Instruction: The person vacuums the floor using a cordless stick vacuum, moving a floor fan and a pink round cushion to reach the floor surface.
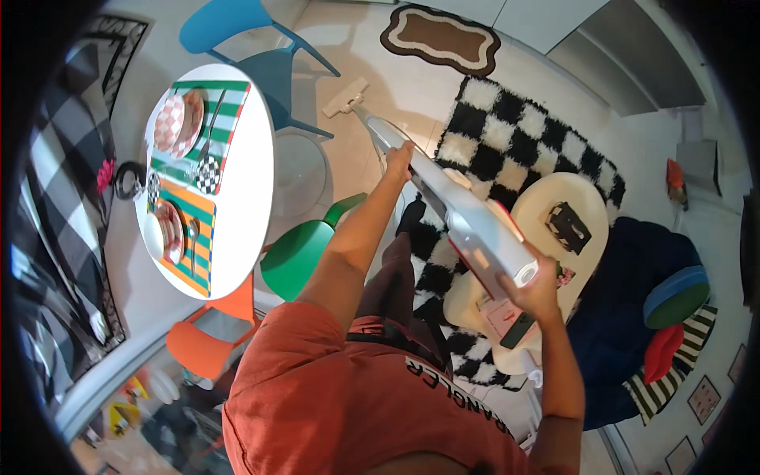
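A pale grey stick vacuum cleaner (pixel 445 193) slants across the view in front of me. My left hand (pixel 401 160) grips it partway along its narrower tube. At its thick upper end, my right hand (pixel 534 286) is wrapped around the handle, whose inner side is hidden. The floor head (pixel 346 98) of the vacuum rests on the light tiles, close to a blue chair (pixel 264 77). Below the vacuum's body lies a black-and-white checkered shaggy rug (pixel 496 127). One of my feet (pixel 412 215) is on or beside this rug.
Left stands a round white table (pixel 252 196) with placemats and dishes. A green chair (pixel 300 258) and an orange chair (pixel 202 350) flank it. A cream low table (pixel 531 205) holds a tissue box (pixel 568 228) and a phone (pixel 518 330). Right is a navy sofa (pixel 617 303); ahead, a brown mat (pixel 442 38).
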Demonstrator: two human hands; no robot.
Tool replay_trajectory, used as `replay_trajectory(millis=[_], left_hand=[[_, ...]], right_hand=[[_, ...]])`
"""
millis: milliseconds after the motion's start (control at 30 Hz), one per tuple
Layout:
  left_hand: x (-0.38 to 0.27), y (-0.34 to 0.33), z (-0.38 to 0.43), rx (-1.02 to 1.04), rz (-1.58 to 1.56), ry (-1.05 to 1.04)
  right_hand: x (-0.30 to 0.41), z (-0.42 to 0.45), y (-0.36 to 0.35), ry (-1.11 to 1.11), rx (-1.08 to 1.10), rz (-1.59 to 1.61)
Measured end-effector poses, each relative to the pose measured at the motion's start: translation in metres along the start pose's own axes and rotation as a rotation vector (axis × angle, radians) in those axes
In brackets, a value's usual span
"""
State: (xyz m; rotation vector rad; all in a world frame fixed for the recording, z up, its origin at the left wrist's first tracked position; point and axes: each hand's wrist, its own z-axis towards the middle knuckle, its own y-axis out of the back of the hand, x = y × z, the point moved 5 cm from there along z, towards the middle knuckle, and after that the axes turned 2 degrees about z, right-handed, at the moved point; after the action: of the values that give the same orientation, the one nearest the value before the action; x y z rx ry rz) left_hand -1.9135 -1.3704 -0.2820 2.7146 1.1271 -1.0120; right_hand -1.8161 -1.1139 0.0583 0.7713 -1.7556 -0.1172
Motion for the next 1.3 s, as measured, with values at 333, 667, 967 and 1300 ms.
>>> replay_trajectory(millis=[333,667,967,1300], left_hand=[[-0.068,-0.001,0.056,-0.041,-0.077,-0.028],[-0.090,0.025,0.102,0.012,-0.094,-0.046],[-0.156,0.091,0.180,0.132,0.026,-0.091],[-0.188,0.121,0.196,-0.077,0.152,-0.050]], right_hand=[[0.009,0.113,0.022,0.228,0.078,-0.025],[-0.016,0.181,0.012,0.335,0.092,-0.001],[-0.028,0.257,-0.069,0.405,0.004,0.112],[-0.033,0.271,-0.121,0.235,-0.004,0.235]])
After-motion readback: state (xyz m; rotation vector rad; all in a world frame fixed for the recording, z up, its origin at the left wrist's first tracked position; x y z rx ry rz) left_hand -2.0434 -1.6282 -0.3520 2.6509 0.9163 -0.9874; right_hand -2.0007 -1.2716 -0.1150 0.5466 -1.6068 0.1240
